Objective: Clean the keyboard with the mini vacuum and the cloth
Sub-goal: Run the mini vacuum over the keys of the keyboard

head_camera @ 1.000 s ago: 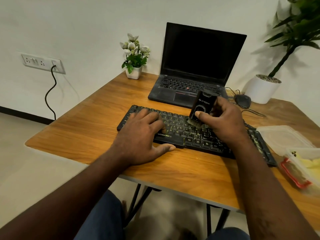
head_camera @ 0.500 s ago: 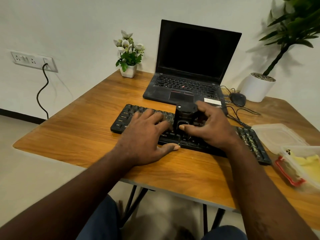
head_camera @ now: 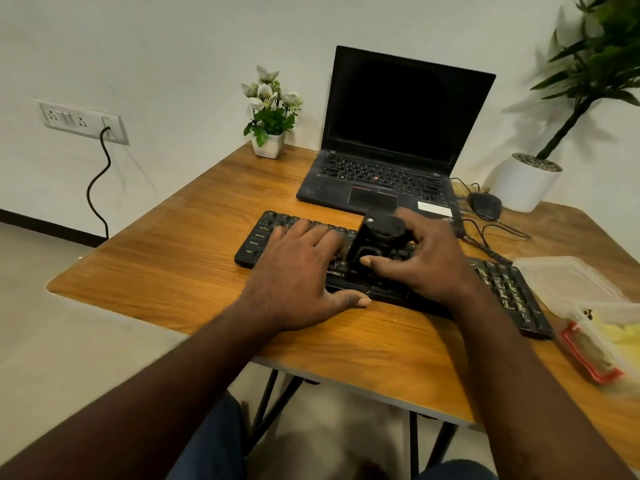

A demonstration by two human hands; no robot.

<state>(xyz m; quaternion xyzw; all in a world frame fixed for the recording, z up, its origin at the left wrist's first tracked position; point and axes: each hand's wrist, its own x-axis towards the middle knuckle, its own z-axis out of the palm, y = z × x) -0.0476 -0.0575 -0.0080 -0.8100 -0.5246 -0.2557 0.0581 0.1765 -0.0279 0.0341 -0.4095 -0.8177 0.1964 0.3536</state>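
The keyboard [head_camera: 502, 285] lies on the table [head_camera: 173, 254] before the laptop [head_camera: 381, 174], with the mini vacuum [head_camera: 374, 240] on it in the right hand [head_camera: 429, 258]. A flower pot [head_camera: 268, 145] stands behind left, a mouse [head_camera: 485, 205] and plant pot [head_camera: 523, 183] behind right, and seemingly a box [head_camera: 609, 337] at the keyboard's right end.

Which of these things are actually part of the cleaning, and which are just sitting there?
In use: flat black keyboard; small black mini vacuum, held by right hand; left hand resting on keyboard.
Lying about: open black laptop; white-potted flowers; black mouse; clear plastic lid.

Wooden tabletop [head_camera: 166, 258] lies open left of the keyboard [head_camera: 258, 242]; a laptop [head_camera: 381, 174] stands close behind it, plastic containers [head_camera: 568, 282] crowd its right end.
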